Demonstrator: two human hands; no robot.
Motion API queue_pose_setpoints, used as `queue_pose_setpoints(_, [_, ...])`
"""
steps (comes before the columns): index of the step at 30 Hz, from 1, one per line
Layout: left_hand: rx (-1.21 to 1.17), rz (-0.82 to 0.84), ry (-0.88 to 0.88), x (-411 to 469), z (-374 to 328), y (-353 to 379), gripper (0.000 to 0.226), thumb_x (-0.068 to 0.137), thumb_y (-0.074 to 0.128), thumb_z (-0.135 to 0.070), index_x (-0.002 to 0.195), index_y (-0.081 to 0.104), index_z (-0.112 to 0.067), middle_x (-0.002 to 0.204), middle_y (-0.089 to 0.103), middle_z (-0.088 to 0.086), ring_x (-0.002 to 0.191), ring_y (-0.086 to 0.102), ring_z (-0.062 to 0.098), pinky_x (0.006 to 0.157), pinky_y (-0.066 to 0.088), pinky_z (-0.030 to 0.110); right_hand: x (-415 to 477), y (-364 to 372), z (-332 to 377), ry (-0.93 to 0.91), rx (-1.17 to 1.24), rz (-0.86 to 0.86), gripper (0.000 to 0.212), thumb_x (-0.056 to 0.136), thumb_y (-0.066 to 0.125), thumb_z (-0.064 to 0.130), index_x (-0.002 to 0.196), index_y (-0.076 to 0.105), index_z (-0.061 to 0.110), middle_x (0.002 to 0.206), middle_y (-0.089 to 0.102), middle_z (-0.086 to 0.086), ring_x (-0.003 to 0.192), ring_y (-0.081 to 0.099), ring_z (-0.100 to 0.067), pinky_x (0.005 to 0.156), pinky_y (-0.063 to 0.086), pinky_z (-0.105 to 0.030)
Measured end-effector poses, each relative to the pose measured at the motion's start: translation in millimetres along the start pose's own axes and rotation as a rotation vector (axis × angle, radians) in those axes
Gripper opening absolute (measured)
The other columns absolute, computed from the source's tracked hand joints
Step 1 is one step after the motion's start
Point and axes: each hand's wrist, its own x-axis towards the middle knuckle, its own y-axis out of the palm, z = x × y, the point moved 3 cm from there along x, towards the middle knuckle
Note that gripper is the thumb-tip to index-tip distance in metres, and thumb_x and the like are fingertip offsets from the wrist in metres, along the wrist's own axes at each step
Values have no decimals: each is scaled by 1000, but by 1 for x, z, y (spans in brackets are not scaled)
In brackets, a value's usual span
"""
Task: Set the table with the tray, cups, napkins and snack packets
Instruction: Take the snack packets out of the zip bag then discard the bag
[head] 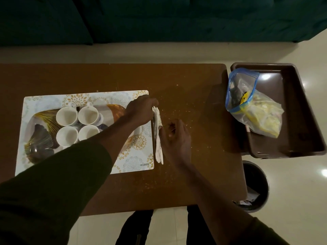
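Observation:
A patterned tray (41, 119) lies on a floral placemat (134, 156) at the left of the brown table (194, 96). Several white cups (68, 115) stand on the tray. A stack of white napkins (158, 147) stands on edge along the mat's right border. My left hand (139, 110) grips the far end of the napkins. My right hand (177, 138) pinches them near the middle, from the right. A clear zip bag (254, 105) with yellow snack packets lies in a brown bin.
The brown plastic bin (300, 110) sits off the table's right edge. A dark round waste bin (256, 188) stands on the floor below it. A dark sofa (159, 18) runs behind the table. Crumbs dot the tabletop.

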Motion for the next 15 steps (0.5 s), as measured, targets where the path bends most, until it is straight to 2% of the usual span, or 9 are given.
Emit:
queue_pose_setpoints(6, [-42,-120,136,2,-32,-13,39,87,51,-3,117,63,-24,127,61,3,114,59,26,87,53,39,12,-25,-4,-29,17,-15,20,93,54,36,94,56,16,86,58,4,74,52,-9,59,42,-25])
queue_pose_setpoints(12, [-168,-182,204,12,-105,-8,37,92,50,-3,121,62,-21,127,61,4,114,58,21,86,50,32,52,-89,-32,-31,-26,-65,10,93,56,22,93,57,12,87,60,-2,77,58,-16,66,49,-32])
queue_pose_setpoints(15, [-215,-190,192,19,-137,0,37,92,51,0,121,63,-19,121,64,4,107,60,18,76,45,22,74,-126,-49,-29,-59,-58,11,90,56,14,98,58,6,96,63,-9,83,60,-22,73,52,-41])
